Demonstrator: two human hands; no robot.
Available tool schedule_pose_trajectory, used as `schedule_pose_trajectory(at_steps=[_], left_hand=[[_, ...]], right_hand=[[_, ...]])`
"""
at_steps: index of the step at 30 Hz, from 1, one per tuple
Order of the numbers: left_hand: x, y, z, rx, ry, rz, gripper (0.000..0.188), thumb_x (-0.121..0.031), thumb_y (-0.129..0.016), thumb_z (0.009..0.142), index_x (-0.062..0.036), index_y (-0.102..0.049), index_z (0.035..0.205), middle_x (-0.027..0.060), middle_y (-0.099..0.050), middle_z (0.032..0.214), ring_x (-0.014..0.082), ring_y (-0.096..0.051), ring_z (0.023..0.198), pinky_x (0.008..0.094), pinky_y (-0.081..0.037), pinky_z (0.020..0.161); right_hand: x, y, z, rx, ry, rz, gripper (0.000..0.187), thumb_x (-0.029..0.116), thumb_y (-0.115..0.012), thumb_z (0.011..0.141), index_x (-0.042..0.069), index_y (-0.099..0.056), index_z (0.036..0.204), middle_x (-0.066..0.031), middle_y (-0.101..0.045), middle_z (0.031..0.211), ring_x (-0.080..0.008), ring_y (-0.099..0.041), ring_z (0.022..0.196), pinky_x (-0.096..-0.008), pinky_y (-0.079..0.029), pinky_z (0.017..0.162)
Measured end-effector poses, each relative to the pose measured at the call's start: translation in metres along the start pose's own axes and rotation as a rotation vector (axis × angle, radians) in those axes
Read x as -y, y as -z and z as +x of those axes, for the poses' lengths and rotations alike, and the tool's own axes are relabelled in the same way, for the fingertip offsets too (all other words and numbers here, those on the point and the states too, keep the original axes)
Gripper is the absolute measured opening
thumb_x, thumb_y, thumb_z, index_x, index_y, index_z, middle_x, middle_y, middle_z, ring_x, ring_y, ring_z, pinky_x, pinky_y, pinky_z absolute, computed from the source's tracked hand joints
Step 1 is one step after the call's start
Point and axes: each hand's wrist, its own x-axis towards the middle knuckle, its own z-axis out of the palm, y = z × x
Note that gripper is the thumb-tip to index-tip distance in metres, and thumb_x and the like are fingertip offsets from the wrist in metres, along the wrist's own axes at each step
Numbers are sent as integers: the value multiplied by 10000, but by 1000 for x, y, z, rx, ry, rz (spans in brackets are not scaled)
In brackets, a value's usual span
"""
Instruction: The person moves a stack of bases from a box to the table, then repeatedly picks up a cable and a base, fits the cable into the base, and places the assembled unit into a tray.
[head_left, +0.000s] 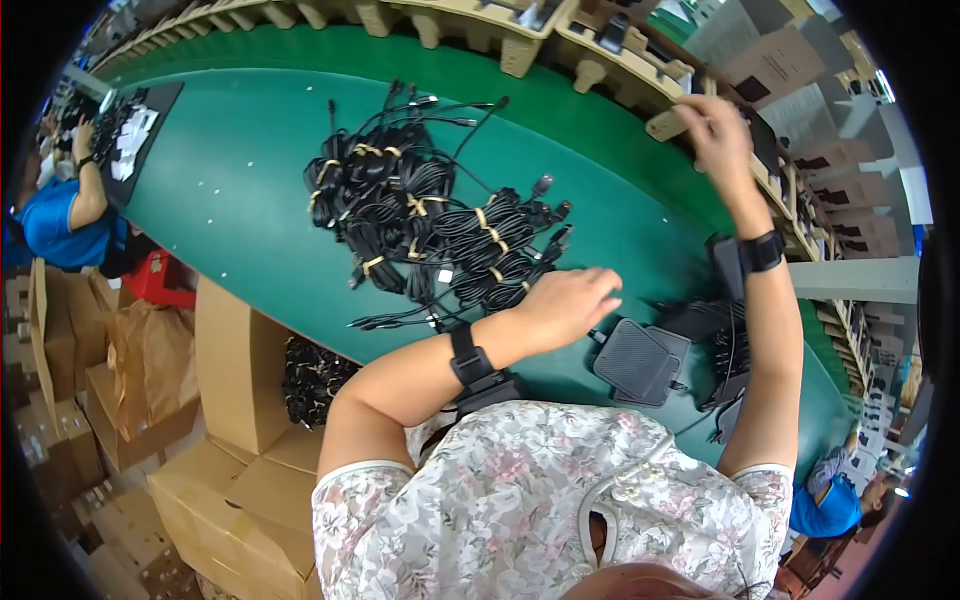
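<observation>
My left hand (572, 306) is low over the green table, palm down with its fingers stretched out, and nothing shows in it. To its left lies a heap of black cables (420, 215), coiled into bundles with tan ties. Just right of its fingers are flat black ribbed devices (640, 360), one overlapping another. My right hand (718, 140) reaches up to the far right, at the rim of a beige moulded tray (665, 124). Its fingers are bent and spaced apart, slightly blurred, with nothing visible in them.
More moulded trays (520, 50) line the table's far edge. Black devices and cords (715, 335) are piled beside my right forearm. An open cardboard box (235, 490) stands at the lower left, near more black cables (315, 380). Blue-shirted people (65, 220) work at both sides.
</observation>
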Motion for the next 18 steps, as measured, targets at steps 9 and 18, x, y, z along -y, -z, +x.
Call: schedule_pose_trajectory(at_steps=[9, 18], left_hand=[[5, -4, -3, 59, 29, -196, 167, -201, -601, 816, -66, -602, 914, 126, -611, 917, 275, -599, 864, 366, -480, 722], [-35, 56, 12, -354, -654, 149, 287, -238, -681, 745, -61, -622, 964, 120, -598, 1025, 322, -565, 945, 389, -462, 801]], right_hand=[[183, -85, -25, 565, 665, 252, 253, 211, -623, 805, 63, -580, 1005, -112, -565, 879, -299, -544, 847, -389, -431, 745], [143, -16, -24, 442, 277, 297, 247, 139, -672, 758, 42, -560, 956, -77, -577, 892, -261, -552, 850, -339, -441, 724]])
